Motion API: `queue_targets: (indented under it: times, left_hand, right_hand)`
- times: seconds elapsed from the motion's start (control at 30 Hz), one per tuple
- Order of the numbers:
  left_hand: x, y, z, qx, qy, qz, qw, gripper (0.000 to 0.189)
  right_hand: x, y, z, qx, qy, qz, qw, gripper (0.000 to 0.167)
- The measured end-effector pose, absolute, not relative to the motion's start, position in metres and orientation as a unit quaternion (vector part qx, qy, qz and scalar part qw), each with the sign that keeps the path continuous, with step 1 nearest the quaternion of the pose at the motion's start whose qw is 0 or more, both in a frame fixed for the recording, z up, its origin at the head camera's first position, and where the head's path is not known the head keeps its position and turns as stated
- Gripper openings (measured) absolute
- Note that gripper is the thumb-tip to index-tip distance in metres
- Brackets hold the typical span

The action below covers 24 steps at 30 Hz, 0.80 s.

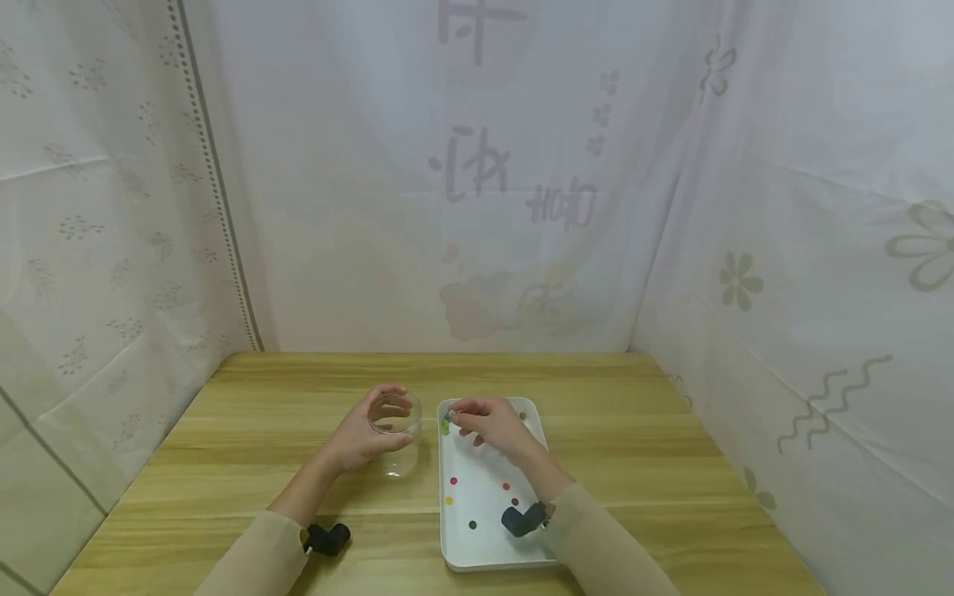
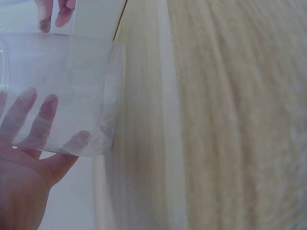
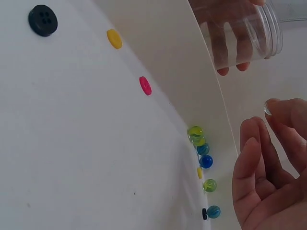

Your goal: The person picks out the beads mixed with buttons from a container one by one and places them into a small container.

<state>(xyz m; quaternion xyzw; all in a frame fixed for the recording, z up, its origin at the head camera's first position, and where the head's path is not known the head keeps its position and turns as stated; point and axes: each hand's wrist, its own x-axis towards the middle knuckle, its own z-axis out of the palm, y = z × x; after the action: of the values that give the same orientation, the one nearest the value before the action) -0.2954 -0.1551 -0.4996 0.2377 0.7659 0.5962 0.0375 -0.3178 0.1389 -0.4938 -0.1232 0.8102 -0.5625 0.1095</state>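
Note:
My left hand grips a clear jar from its left side, thumb and fingers curved round the wall. The jar stands upright with its open mouth up, just left of a white tray. Over the tray's far left corner, my right hand pinches a small glassy marble between thumb and fingertip. Most of that marble is hidden by the fingers. Green marbles and a dark blue marble lie in a line along the tray's edge in the right wrist view.
Scattered buttons lie in the tray, among them a black button, a yellow button and a pink button. A wooden table carries everything. Patterned white curtains hang behind it and at both sides.

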Motion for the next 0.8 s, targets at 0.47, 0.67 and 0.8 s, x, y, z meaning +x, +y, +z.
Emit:
queue_targets:
  times: [0.47, 0.67, 0.8]
  left_hand:
    - [-0.295, -0.155, -0.499, 0.238, 0.766, 0.596, 0.040, 0.068]
    - [-0.296, -0.154, -0.499, 0.234, 0.767, 0.596, 0.040, 0.069]
    - [-0.295, -0.154, -0.499, 0.234, 0.768, 0.595, 0.037, 0.067]
  right_hand:
    - [-0.315, 0.137, -0.486, -0.120, 0.798, -0.583, 0.093, 0.031]
    - [-0.315, 0.138, -0.476, -0.129, 0.794, -0.588, 0.089, 0.032]
    - [-0.313, 0.139, -0.468, -0.132, 0.797, -0.583, 0.088, 0.036]
